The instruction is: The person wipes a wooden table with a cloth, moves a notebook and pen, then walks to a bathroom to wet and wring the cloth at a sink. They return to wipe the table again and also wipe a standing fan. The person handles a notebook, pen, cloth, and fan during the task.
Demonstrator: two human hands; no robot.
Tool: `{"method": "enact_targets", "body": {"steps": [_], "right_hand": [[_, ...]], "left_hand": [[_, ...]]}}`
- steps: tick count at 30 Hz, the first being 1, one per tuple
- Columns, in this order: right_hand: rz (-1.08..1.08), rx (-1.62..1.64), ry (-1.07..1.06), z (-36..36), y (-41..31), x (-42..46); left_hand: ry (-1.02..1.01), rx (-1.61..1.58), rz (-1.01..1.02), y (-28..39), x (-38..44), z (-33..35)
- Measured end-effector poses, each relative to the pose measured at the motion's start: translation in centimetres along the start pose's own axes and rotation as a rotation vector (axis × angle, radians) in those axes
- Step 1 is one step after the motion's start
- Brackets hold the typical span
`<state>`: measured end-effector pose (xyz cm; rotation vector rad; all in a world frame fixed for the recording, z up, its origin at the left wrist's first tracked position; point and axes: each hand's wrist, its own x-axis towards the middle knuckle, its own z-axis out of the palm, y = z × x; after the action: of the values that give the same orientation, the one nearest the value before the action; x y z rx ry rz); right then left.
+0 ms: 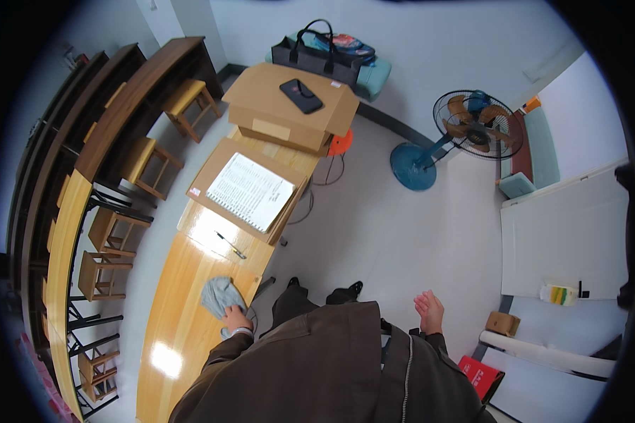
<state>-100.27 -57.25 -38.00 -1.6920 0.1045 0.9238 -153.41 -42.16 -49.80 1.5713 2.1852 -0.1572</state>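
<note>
My left hand (236, 319) grips a grey cloth (221, 296) that lies bunched on the glossy wooden table (164, 301), near its edge. Farther along the tabletop rests a pen (230, 245). Beyond the pen, a spiral notebook (251, 191) bearing writing lies open on a flat cardboard box (206, 169). A larger cardboard box (275, 113) stands at the table's far end with a black smartphone (301, 95) on top. To the right of my body, my right hand (429, 312) hangs over the floor, holding nothing, its palm partly turned up.
A blue pedestal fan (414, 166) stands on the floor at the right. Wooden stools (137, 158) line the long desks at the left. Behind the big box are a dark tote bag (317, 62) and an orange stool (341, 143). A small carton (502, 323) and a red box (479, 376) sit lower right.
</note>
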Motion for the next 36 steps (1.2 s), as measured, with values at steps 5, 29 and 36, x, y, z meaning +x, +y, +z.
{"method": "enact_targets", "body": {"steps": [5,29,36], "right_hand": [[-0.139,-0.072,-0.195,0.4,-4.0,5.8],[-0.903,-0.939,0.060,-10.4,-22.5,5.4],[-0.928,-0.406,0.219,-11.5,-31.0,8.6]], "left_hand": [[-0.199,-0.123,0.033,-1.7,2.8,3.8],[-0.295,-0.189,2.127,66.1,-20.5,-12.3],[-0.344,-0.276,1.811,75.4,-16.1,-4.2]]}}
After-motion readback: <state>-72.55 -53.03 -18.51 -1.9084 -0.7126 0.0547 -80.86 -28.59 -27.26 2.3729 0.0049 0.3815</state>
